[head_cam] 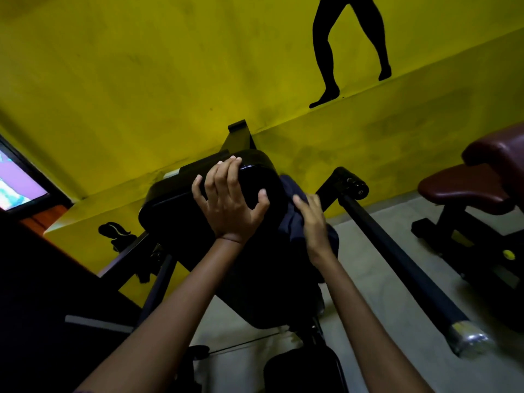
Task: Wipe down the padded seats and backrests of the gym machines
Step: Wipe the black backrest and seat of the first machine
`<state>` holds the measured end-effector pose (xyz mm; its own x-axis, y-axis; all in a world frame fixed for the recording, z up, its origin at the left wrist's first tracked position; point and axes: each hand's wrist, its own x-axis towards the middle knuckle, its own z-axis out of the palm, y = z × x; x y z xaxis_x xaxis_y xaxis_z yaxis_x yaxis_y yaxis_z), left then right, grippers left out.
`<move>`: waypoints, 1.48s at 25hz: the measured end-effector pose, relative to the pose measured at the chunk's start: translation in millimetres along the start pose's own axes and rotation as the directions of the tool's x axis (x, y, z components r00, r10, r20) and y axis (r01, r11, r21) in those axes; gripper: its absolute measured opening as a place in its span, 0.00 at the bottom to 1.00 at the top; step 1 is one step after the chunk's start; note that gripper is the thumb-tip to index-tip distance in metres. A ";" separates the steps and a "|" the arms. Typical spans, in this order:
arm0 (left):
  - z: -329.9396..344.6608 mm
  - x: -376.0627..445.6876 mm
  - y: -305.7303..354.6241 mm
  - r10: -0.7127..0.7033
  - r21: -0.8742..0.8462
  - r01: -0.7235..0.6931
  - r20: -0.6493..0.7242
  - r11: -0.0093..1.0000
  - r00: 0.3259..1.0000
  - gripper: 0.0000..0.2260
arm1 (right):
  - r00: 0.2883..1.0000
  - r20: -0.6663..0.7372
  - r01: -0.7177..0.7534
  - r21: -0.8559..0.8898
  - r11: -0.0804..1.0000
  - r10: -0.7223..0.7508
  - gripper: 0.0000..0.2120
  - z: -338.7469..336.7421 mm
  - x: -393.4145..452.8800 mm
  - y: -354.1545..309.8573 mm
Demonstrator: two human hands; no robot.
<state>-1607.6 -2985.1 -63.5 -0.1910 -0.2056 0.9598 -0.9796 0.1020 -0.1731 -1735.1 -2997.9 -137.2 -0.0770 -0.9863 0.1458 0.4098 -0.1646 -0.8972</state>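
Observation:
A black padded backrest [175, 211] of a gym machine fills the middle of the view, tilted toward me. My left hand [229, 202] grips its top end, fingers curled over the upper edge and thumb on the front face. My right hand [312, 222] presses a dark blue cloth [295, 214] against the right side of the pad, fingers spread over the cloth. Part of the cloth hangs below the hand. A second black pad [300, 370] shows low in the frame, mostly in shadow.
A black metal arm [397, 256] of the machine runs from behind the pad down to the right, ending in a silver cap. A maroon padded bench [465, 185] stands at the right. The yellow wall [170, 80] is close behind. A dark desk with a screen [17, 182] sits at left.

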 end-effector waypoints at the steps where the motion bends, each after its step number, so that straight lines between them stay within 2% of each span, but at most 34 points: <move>1: -1.2 0.3 -0.6 0.005 0.009 -0.005 0.007 1.000 1.000 0.23 | 0.999 -0.001 0.048 -0.011 0.999 -0.048 0.04 7.0 1.8 -9.6; 3: -3.5 -0.9 -1.7 0.021 0.014 -0.021 0.043 1.000 0.999 0.22 | 0.997 0.006 0.081 -0.054 0.995 -0.081 0.11 7.9 0.4 -6.1; 4: -4.9 -1.4 -1.4 0.017 0.008 -0.018 0.069 1.000 0.997 0.22 | 0.998 0.000 0.059 -0.052 0.997 -0.060 0.11 1.3 -3.2 5.3; 6: -9.4 1.2 3.2 -0.025 0.001 0.025 0.117 1.000 0.993 0.23 | 0.996 -0.003 -0.091 -0.038 0.995 0.091 0.08 -21.7 -16.4 37.7; 8: -16.3 4.1 10.2 -0.025 -0.017 0.028 0.156 0.999 0.987 0.25 | 0.964 0.007 -0.266 -0.047 0.963 0.267 0.13 -39.5 -29.7 61.4; 9: -18.6 3.2 12.5 0.048 -0.030 -0.043 0.181 0.999 0.982 0.26 | 0.961 0.000 -0.276 -0.078 0.958 0.277 0.15 -42.0 -31.0 65.2; 10: -18.8 2.1 12.7 0.167 -0.034 -0.164 0.205 0.986 0.964 0.27 | 0.974 -0.015 -0.225 -0.117 0.967 0.225 0.14 -40.0 -27.5 62.6; 12: -16.4 -0.2 7.5 0.376 0.007 -0.391 0.257 0.921 0.890 0.27 | 0.996 -0.009 -0.091 -0.129 0.987 0.091 0.11 -28.3 -20.3 48.0; 14: -9.7 -2.6 0.1 0.449 0.076 -0.479 0.247 0.875 0.859 0.27 | 1.000 0.004 0.003 -0.096 0.995 -0.003 0.13 -20.3 -19.8 42.5; 16: -2.5 -5.4 -2.4 0.459 0.132 -0.487 0.196 0.863 0.867 0.27 | 1.000 -0.005 0.001 -0.073 0.997 -0.002 0.13 -26.4 -25.5 63.9; 18: 1.4 -6.3 -1.6 0.464 0.166 -0.486 0.157 0.858 0.872 0.27 | 0.990 -0.042 -0.137 -0.057 0.989 0.135 0.13 -43.6 -32.5 96.3; 20: 2.9 -6.0 -0.7 0.464 0.160 -0.482 0.136 0.861 0.875 0.27 | 0.951 -0.065 -0.305 -0.034 0.952 0.303 0.16 -59.4 -37.5 120.0; 21: 2.5 -6.4 -0.5 0.463 0.156 -0.479 0.128 0.864 0.877 0.27 | 0.943 -0.064 -0.329 -0.048 0.943 0.326 0.17 -63.0 -37.5 124.1; 23: 3.2 -7.6 -0.5 0.460 0.161 -0.474 0.114 0.866 0.880 0.27 | 0.966 -0.060 -0.257 -0.077 0.963 0.253 0.15 -58.6 -29.0 112.3; 26: 4.2 -9.6 0.6 0.456 0.161 -0.470 0.114 0.868 0.882 0.27 | 0.992 -0.010 -0.126 -0.022 0.992 0.126 0.07 -42.7 -9.2 87.8; 28: 4.9 -10.0 1.5 0.455 0.161 -0.469 0.115 0.869 0.883 0.28 | 0.995 0.011 -0.096 0.000 0.995 0.096 0.05 -41.3 -2.8 92.1; 30: 5.1 -9.3 2.9 0.455 0.174 -0.469 0.117 0.866 0.883 0.28 | 0.986 -0.018 -0.163 0.015 0.986 0.164 0.07 -56.7 -4.3 121.4; 31: 6.2 -9.0 2.8 0.457 0.184 -0.471 0.114 0.863 0.882 0.28 | 0.968 -0.047 -0.246 0.014 0.969 0.246 0.09 -67.0 -6.3 142.1; 34: 7.9 -8.7 2.3 0.455 0.190 -0.465 0.099 0.864 0.885 0.28 | 0.874 -0.111 -0.472 0.033 0.881 0.473 0.17 -91.8 -16.7 196.6; 35: 8.0 -9.3 2.2 0.454 0.190 -0.463 0.089 0.866 0.886 0.28 | 0.860 -0.123 -0.497 0.021 0.867 0.496 0.16 -95.4 -18.3 205.2; 37: 8.2 -9.4 3.1 0.456 0.193 -0.459 0.066 0.867 0.888 0.28 | 0.879 -0.107 -0.467 0.002 0.884 0.464 0.11 -95.0 -17.0 205.7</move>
<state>-1609.4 -2990.8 -74.9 -0.6199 -0.2006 0.7586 -0.7736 -0.0054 -0.6336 -1735.9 -3014.2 -363.8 0.0253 -0.9426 -0.3329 0.4004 0.3146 -0.8606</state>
